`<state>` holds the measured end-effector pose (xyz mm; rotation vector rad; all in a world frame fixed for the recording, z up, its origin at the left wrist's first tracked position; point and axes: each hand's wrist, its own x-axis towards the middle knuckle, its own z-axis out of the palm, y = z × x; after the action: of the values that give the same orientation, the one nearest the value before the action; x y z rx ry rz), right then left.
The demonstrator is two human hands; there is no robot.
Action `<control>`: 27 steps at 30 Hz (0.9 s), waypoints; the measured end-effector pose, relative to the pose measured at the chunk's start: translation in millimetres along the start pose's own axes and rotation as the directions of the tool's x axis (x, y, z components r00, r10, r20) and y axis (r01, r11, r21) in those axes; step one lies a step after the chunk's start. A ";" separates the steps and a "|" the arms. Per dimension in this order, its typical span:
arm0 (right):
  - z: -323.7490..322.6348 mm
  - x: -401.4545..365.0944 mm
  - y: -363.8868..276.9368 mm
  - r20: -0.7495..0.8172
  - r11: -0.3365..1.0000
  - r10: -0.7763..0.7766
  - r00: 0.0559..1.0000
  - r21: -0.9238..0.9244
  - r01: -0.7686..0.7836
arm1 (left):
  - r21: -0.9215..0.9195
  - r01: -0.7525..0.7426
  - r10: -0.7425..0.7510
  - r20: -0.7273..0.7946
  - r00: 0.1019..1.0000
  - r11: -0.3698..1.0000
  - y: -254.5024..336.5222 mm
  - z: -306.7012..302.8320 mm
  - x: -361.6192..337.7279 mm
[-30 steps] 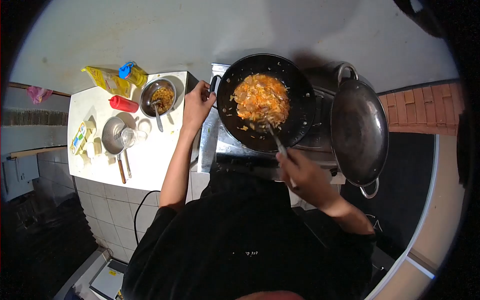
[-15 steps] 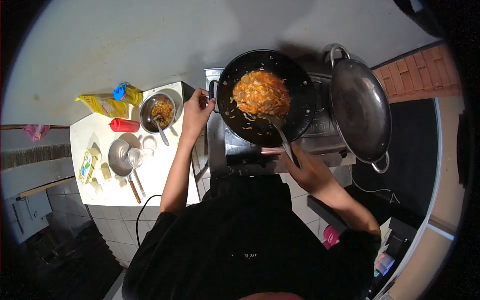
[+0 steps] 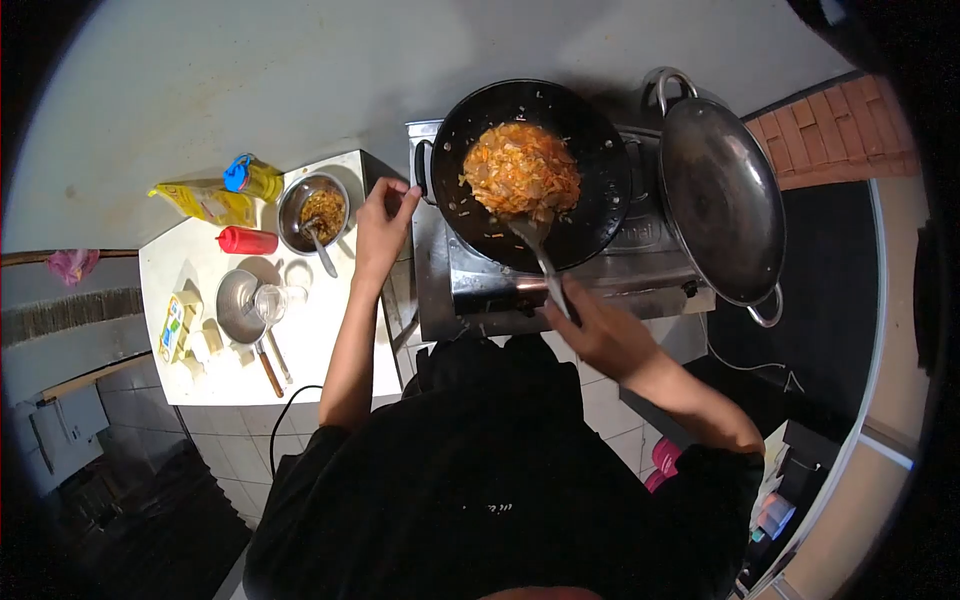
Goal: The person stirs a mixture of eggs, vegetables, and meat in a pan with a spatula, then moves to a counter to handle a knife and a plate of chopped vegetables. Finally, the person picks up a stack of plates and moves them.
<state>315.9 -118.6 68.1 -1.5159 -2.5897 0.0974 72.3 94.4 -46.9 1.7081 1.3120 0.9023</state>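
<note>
A black wok [image 3: 590, 220] rests on the stove, with a mound of orange-coloured shredded food [image 3: 520, 172] in it. My left hand [image 3: 383, 235] is at the wok's left side, fingertips pinched against its loop handle [image 3: 421, 165]. In my right hand [image 3: 605, 335] is the handle of a metal spatula [image 3: 543, 258], fingers wrapped round it. The spatula's blade dips into the near edge of the food. Part of the blade is hidden there.
Right of the wok leans a large metal pan [image 3: 715, 200] with two loop handles. On the white table [image 3: 330, 350] at left stand a bowl of food with a spoon [image 3: 322, 215], a red bottle [image 3: 247, 241], a saucepan [image 3: 237, 300] and yellow packages. The steel stove [image 3: 470, 290] lies beneath.
My right hand and the spatula have shifted left, the blade moving along the near edge of the food. My left hand stays at the handle, its fingers slightly lower on it.
</note>
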 end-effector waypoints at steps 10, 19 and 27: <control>35.1 -17.7 57.0 0.000 0.996 0.048 0.999 0.072 -0.048 | 0.275 0.059 -0.186 0.463 0.867 0.960 -40.3 50.3 -123.6; 72.1 -80.6 70.7 0.157 0.932 0.131 0.979 0.316 -0.176 | 0.544 0.197 -0.406 0.296 0.865 0.816 -39.4 187.7 -184.9; 71.8 -111.0 55.2 -0.049 0.860 0.263 0.964 0.466 -0.211 | 0.625 0.216 -0.407 0.179 0.896 0.750 -25.7 197.3 -197.4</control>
<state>406.1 -187.2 -19.5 -1.5861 -2.0778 0.5881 193.9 -125.7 -171.0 1.8916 1.7066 -0.0052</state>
